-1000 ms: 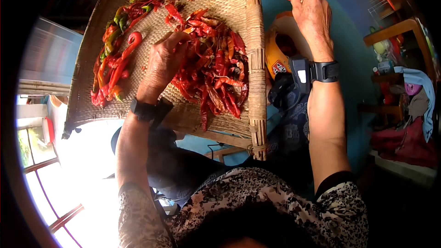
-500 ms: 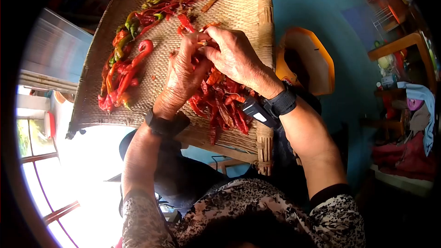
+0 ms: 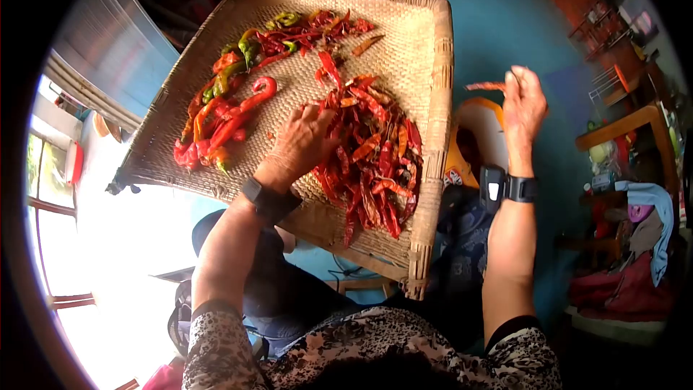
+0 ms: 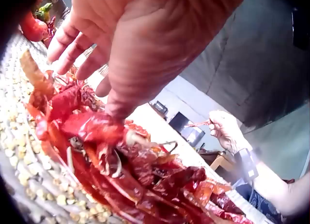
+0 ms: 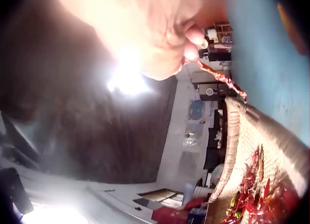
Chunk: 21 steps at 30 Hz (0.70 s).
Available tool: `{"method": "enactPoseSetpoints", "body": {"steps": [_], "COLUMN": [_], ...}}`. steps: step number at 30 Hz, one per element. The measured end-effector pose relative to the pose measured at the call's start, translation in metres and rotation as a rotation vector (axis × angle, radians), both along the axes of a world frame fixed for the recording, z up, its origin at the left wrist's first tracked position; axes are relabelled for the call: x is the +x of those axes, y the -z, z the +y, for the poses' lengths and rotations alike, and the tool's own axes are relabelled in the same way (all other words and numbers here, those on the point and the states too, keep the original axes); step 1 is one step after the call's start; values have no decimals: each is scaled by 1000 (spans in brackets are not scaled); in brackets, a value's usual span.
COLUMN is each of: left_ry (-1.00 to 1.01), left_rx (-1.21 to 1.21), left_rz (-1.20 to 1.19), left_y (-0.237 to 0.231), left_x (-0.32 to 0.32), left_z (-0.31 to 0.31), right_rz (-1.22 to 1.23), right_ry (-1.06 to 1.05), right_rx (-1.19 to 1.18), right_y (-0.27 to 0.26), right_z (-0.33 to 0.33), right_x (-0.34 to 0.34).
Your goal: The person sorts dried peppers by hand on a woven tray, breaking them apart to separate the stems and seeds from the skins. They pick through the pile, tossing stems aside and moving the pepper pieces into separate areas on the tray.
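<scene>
My right hand [image 3: 525, 105] is raised beyond the basket's right rim and pinches a thin dried red chili pepper [image 3: 485, 87] by one end. In the right wrist view the chili [image 5: 220, 77] sticks out from the fingertips. My left hand [image 3: 302, 137] is at the left side of a heap of dried red chilies [image 3: 375, 166] on a woven basket tray [image 3: 289, 87]. Its fingers are loosely extended over the heap in the left wrist view, the thumb right at a red chili [image 4: 92, 127].
Fresher red and green peppers [image 3: 231, 119] lie along the tray's left side. Below my right hand stands a yellow-orange container [image 3: 456, 162], beside the tray's right rim. Farther right are a wooden chair [image 3: 639, 126] and draped cloths [image 3: 646, 209].
Both hands met over the heap half a second ago. Since then my right hand has moved away to the right, above the container, with a chili; my left stays at the heap.
</scene>
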<state>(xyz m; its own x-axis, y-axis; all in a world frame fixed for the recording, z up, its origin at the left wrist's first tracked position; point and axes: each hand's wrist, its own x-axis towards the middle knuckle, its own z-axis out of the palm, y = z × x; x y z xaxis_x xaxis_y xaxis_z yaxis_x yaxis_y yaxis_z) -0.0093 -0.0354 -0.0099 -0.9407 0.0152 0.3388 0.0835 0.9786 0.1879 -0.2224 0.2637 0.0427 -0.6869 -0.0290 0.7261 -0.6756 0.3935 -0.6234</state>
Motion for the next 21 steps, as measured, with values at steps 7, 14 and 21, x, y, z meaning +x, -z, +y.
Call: {"method": "enactPoseSetpoints", "body": {"steps": [7,14,21], "left_ry": [7,57,16], "left_rx": [98,371,782], "left_rz": [-90,92,85], "left_y": [0,1,-34], "left_x": [-7,-19,-10], "left_z": [-1,8,16], "right_rz": [-79,-101,-90], "right_ry": [13,-674,-750], "right_rx": [330,608,620], "right_y": [-3,3,12], "right_z": [-10,-104,-129], "right_x": [21,99,114]}}
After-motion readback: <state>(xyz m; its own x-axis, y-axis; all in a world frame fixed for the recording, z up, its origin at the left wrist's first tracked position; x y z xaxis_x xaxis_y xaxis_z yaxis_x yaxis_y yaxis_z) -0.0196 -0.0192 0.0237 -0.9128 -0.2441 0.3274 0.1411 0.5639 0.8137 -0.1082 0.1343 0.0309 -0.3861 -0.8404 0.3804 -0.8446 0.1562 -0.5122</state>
